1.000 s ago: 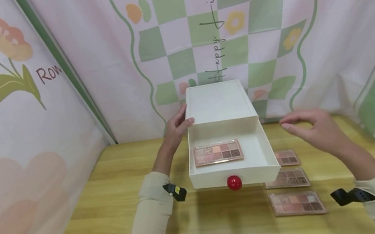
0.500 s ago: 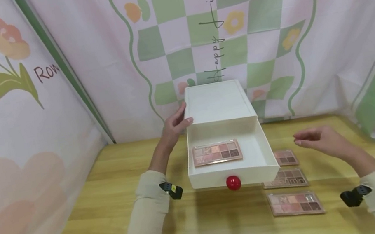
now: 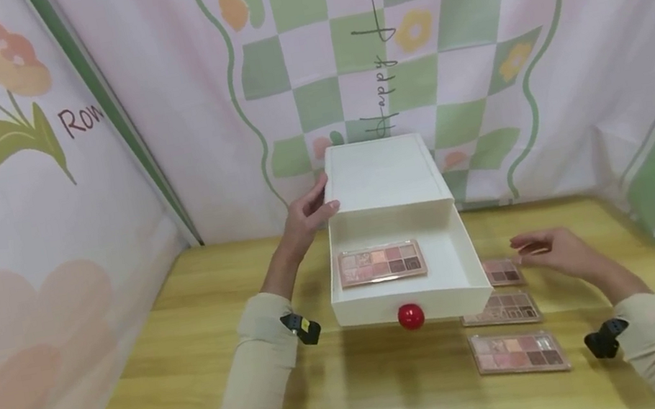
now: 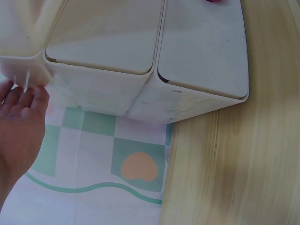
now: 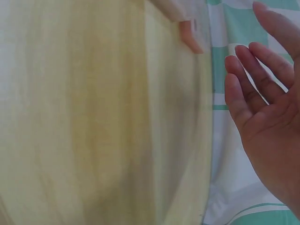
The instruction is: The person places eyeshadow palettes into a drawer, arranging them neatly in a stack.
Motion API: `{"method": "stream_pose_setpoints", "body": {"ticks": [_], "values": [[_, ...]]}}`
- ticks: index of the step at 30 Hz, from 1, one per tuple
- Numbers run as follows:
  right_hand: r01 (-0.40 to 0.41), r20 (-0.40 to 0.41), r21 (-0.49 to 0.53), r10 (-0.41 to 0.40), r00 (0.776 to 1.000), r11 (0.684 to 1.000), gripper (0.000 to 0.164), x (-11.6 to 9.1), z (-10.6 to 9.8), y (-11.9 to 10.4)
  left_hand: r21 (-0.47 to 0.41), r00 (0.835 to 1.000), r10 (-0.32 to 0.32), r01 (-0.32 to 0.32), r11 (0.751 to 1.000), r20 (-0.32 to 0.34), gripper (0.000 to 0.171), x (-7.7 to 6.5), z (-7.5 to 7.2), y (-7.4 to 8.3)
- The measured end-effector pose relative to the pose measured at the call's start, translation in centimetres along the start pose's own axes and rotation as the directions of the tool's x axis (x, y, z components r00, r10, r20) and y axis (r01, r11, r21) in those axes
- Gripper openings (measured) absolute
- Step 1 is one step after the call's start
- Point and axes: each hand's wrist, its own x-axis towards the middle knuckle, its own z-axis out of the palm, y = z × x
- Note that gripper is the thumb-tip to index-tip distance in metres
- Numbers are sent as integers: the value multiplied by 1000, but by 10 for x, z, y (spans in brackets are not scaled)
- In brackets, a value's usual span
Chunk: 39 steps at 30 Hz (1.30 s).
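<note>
A white drawer box stands upright with its top drawer pulled out, a red ball knob on the drawer's front. In the drawer lies a pinkish eyeshadow palette, towards the left. My left hand rests on the box's left side, thumb on the top edge; the left wrist view has its fingertips at the uppermost tier. To the right of the drawer, my right hand hovers with relaxed fingers, fingertips right at the edge of the rearmost palette on the table. Nothing shows in its grasp.
Two more palettes, a middle one and a front one, lie on the wooden table right of the drawer, which overhangs part of the row. A patterned curtain closes off the back.
My right hand has come down from beside the drawer to the rearmost palette. My left hand stays on the box, and the drawer and palettes have not moved.
</note>
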Motion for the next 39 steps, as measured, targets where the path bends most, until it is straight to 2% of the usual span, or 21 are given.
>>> {"method": "stream_pose_setpoints", "body": {"ticks": [8, 13, 25, 39], "values": [[-71, 80, -17, 72, 994, 997, 60, -4, 9, 5, 6, 1000, -4, 4, 1000, -5, 71, -1, 3, 0], [-81, 107, -38, 85, 991, 996, 68, -3, 15, 10, 2, 1000, -10, 10, 1000, -5, 71, -1, 3, 0], [17, 115, 9, -18, 993, 1000, 70, 0, 17, 21, -1, 1000, -10, 10, 1000, -20, 76, -3, 2, 0], [2, 124, -17, 0, 992, 1000, 67, 2, 21, 20, 5, 999, -28, 28, 1000, -30, 73, -2, 4, 3]]}}
